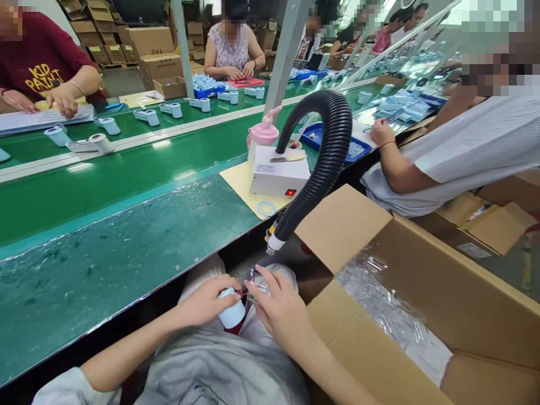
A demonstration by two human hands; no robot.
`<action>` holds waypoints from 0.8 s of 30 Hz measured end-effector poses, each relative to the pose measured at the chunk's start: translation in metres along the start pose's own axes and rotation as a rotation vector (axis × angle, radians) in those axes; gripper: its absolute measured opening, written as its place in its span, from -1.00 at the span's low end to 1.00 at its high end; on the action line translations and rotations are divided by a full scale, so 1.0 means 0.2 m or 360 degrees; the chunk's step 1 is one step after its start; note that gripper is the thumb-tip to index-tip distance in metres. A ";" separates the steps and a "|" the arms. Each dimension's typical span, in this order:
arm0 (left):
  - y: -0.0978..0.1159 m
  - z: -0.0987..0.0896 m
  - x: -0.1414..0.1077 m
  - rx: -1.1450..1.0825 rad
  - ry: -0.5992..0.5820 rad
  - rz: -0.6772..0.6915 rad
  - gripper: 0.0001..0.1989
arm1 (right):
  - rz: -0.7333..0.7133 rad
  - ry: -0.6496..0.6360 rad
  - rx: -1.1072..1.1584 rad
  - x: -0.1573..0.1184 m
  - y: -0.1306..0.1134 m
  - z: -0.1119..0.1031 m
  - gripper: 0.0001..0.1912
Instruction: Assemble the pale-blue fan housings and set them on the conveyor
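Observation:
My left hand (217,298) is wrapped round a light blue plastic part (232,312) above my lap. Close beside it, my right hand (276,301) holds a small clear plastic piece (257,287) between thumb and fingers. The two pieces are near each other; whether they touch is hard to tell. Something dark red shows between the hands and below the blue part. Just above my hands hangs the metal and white nozzle (273,244) of a thick black corrugated hose (337,135).
A white box (278,174) with a red switch holds the hose, beside a pink-lidded bottle (264,133). An open carton (455,287) with clear plastic pieces stands at my right. Blue parts line the green conveyor (169,152). Several people sit around; one is close at right.

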State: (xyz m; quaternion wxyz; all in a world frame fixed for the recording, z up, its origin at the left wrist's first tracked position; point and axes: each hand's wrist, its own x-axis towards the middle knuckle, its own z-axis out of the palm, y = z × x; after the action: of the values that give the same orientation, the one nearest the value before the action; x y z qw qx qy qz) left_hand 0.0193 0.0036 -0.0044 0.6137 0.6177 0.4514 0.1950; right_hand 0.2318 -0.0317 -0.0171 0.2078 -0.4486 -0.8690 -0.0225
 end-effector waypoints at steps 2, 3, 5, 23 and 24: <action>0.01 -0.02 -0.03 0.0168 0.0071 0.0094 -0.82 | 0.0070 -0.0107 0.0155 0.01 -0.01 0.02 -0.68; 0.01 -0.02 -0.05 0.0253 0.0109 0.0145 -0.81 | 0.0105 -0.0167 0.0284 0.02 -0.01 0.02 -0.72; -0.01 -0.02 -0.06 0.0361 0.0180 0.0241 -0.77 | 0.0209 -0.0276 0.0615 0.02 -0.01 0.01 -0.79; -0.13 0.00 -0.07 -0.0394 -0.0116 0.0229 -0.27 | 0.0702 -0.0184 0.1930 -0.05 0.04 -0.03 -0.65; -0.13 0.01 -0.08 -0.0451 -0.0100 0.0197 -0.26 | 0.0567 -0.0188 0.1765 -0.07 0.03 -0.03 -0.66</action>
State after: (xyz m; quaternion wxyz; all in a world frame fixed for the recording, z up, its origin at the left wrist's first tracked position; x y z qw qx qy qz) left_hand 0.0041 -0.0139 -0.0236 0.6953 0.5574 0.3610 0.2748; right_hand 0.2459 -0.0393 -0.0173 0.3633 -0.4124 -0.6722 0.4960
